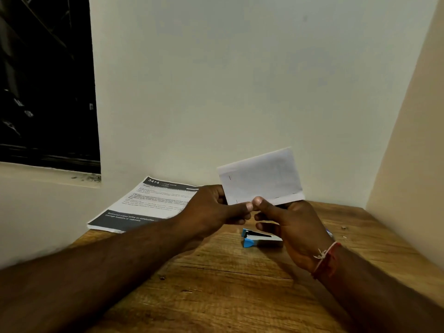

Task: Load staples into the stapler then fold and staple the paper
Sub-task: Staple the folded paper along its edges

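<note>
A folded white paper (262, 177) is held upright above the table, with a staple visible near its left edge. My left hand (213, 206) pinches its lower left corner and my right hand (290, 224) pinches its lower edge, so the two thumbs almost meet. Under the hands, a blue and silver stapler (258, 239) lies flat on the wooden table (228, 284). My right hand hides part of the stapler.
A stack of printed sheets (144, 207) with dark bands lies at the table's back left, overhanging the edge. White walls close the table in behind and to the right. A dark window (45, 80) is at the upper left.
</note>
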Demonstrator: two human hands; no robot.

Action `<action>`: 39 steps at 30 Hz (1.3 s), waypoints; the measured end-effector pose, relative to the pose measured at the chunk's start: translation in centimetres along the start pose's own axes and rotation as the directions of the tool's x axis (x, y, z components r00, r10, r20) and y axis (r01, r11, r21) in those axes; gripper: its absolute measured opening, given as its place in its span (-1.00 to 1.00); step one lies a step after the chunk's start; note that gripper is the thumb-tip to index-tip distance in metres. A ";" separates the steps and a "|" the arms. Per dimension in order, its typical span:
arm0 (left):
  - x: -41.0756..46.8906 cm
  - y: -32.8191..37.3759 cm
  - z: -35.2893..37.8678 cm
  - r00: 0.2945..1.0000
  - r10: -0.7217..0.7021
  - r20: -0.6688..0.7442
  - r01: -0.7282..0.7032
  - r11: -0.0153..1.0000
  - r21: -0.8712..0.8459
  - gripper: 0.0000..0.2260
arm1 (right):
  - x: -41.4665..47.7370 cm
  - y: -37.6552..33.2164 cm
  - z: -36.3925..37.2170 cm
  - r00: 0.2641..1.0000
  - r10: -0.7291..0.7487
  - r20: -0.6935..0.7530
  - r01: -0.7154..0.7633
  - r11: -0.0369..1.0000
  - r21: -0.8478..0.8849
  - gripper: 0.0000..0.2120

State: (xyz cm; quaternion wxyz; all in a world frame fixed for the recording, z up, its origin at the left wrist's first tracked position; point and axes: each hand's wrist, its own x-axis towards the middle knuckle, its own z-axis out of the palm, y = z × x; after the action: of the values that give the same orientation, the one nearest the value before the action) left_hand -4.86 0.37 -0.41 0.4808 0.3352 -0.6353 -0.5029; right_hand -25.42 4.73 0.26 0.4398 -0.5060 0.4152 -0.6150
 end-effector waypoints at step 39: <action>2.3 -0.6 -3.5 0.988 0.150 -0.034 -0.140 0.970 0.197 -0.64 | 2.6 0.1 -3.3 0.965 -0.114 -0.238 0.095 0.992 -0.089 -0.78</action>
State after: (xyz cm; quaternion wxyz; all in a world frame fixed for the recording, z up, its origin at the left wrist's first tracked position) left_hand -2.28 -3.00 -0.22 0.4965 0.3453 -0.6922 -0.3937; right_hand -28.96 2.38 0.33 0.3330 -0.4648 0.4619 -0.6780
